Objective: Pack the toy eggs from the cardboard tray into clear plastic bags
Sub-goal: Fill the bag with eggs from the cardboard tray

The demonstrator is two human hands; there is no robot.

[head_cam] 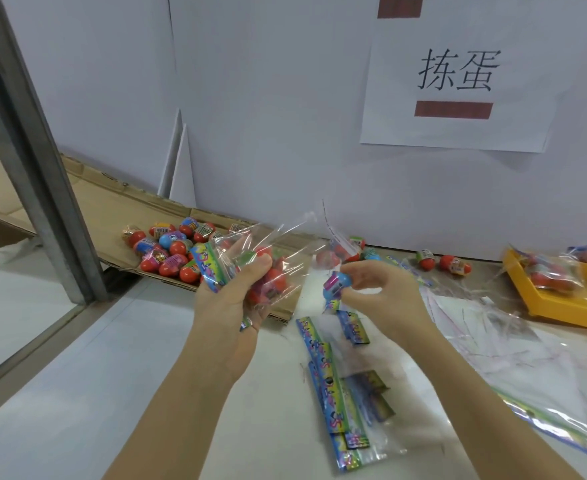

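Note:
My left hand (231, 296) grips a clear plastic bag (271, 251) with a colourful header strip and several red toy eggs inside; its mouth stands open toward the right. My right hand (378, 289) pinches a blue toy egg (333, 287) just right of the bag's mouth. Behind my left hand, a flat cardboard tray (112, 216) carries a heap of toy eggs (171, 247), mostly red with bright wrappers.
Empty header bags (330, 386) lie on the white table below my hands, more clear bags (513, 358) at right. Loose eggs (441, 263) sit by the white wall. A yellow tray (541, 299) holds filled bags at far right. A grey metal post (43, 174) stands left.

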